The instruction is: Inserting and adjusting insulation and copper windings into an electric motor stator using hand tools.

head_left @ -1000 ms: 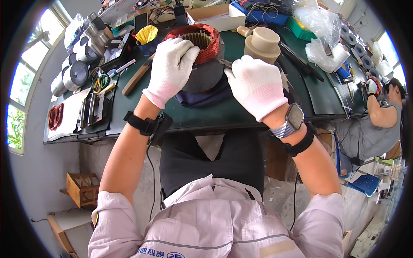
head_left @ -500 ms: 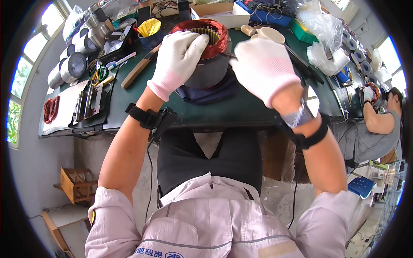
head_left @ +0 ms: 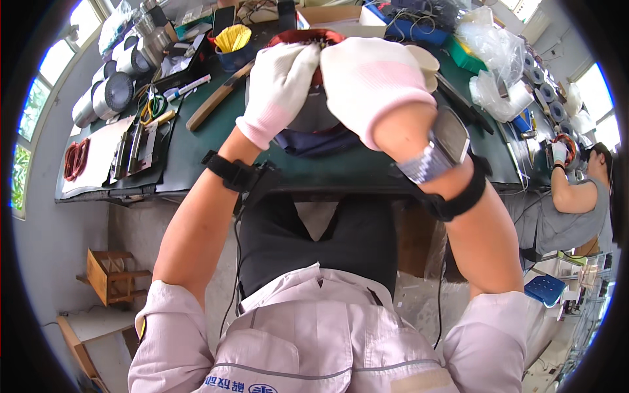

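Observation:
A motor stator [head_left: 317,116] with red-brown copper windings stands on a dark blue cloth [head_left: 318,144] on the green bench. My left hand [head_left: 286,82], in a white glove, is closed on the near left rim of the windings, fingertips at the inner slots. Beside it my right hand [head_left: 370,75], gloved too, is bent over the right side of the stator. Its fingers are turned away from view and look closed; whatever they hold is hidden. Both hands almost touch over the stator's opening and cover most of it.
Left of the stator lie a wooden stick [head_left: 219,98], scissors [head_left: 152,108] and a blue pot [head_left: 233,52] of yellow strips. A white box [head_left: 341,23] stands behind. A dark bar [head_left: 464,103] lies to the right. Farther right a co-worker [head_left: 573,190] sits.
My right hand has moved left and inward over the stator, close to my left hand. A thin dark piece at its fingertips is now hidden. My left hand has shifted slightly to the right.

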Demonstrator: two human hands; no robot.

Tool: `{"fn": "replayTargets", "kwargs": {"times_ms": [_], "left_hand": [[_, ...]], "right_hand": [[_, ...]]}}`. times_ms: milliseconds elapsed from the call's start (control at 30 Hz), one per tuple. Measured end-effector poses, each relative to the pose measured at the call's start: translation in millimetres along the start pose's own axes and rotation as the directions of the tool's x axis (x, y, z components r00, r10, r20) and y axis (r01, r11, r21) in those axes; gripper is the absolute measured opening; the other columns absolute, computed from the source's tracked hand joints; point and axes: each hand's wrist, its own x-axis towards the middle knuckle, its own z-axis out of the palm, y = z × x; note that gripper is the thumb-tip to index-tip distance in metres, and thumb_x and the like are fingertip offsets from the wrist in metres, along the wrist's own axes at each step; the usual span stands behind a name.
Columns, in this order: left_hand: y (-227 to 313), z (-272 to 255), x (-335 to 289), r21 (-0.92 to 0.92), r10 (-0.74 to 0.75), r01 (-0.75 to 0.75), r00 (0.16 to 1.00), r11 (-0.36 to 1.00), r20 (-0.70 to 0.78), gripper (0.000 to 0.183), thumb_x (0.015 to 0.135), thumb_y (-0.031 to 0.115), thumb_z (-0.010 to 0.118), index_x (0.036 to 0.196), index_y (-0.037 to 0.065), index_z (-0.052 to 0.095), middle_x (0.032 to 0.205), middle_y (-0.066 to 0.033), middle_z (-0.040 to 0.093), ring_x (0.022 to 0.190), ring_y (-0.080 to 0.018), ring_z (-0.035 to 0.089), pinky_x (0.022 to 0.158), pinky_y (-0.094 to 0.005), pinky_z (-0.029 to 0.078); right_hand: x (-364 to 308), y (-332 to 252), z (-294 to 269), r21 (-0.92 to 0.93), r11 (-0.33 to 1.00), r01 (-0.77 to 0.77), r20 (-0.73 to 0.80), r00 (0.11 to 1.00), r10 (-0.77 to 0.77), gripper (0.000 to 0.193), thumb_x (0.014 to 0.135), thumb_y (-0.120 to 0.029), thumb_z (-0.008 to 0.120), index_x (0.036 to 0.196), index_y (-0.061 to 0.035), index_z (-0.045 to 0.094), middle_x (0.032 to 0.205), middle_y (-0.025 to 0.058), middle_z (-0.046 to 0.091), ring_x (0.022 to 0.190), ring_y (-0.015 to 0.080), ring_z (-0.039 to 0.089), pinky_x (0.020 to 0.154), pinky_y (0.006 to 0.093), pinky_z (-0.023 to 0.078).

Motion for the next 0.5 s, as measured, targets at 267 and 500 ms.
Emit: {"fn": "replayTargets", "kwargs": {"times_ms": [267, 500], "left_hand": [[5.1, -10.3, -2.4, 0.151, 0.051, -0.070, 0.991, 0.986, 0.124, 0.028, 0.101, 0.018, 0.056, 0.099, -0.005, 0.071, 0.097, -0.0229, 0.072, 0.093, -0.0412, 0.067, 0.083, -0.0452, 0.052], [12.6, -7.0, -3.6, 0.286, 0.027, -0.091, 0.975, 0.954, 0.221, 0.023, 0.101, 0.014, 0.054, 0.103, -0.004, 0.068, 0.100, -0.0223, 0.069, 0.099, -0.0422, 0.064, 0.090, -0.0433, 0.049]], "right_hand": [[-47.1, 1.5, -4.8, 0.068, 0.984, -0.165, 0.138, 0.978, 0.155, 0.015, 0.084, -0.015, 0.065, 0.079, -0.0061, 0.077, 0.077, 0.0174, 0.073, 0.077, 0.0341, 0.075, 0.070, 0.0441, 0.060], [-48.9, -19.9, 15.0, 0.018, 0.971, -0.238, 0.052, 0.970, 0.236, 0.015, 0.085, -0.015, 0.065, 0.079, -0.0086, 0.077, 0.075, 0.0151, 0.073, 0.074, 0.0308, 0.076, 0.064, 0.0416, 0.060]]}}
